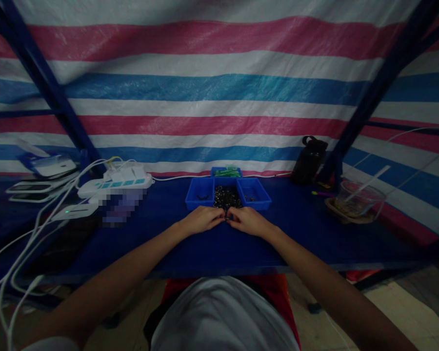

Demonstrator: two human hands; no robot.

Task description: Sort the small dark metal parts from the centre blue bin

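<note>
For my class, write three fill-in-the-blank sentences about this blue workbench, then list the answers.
1. The left hand and right hand meet before the ___ blue plastic tray of the front three.
2. The rear blue tray holds ___ pieces.
3. The clear plastic cup with a straw stands on the person's ___ side.
Answers: middle; green; right.
</note>
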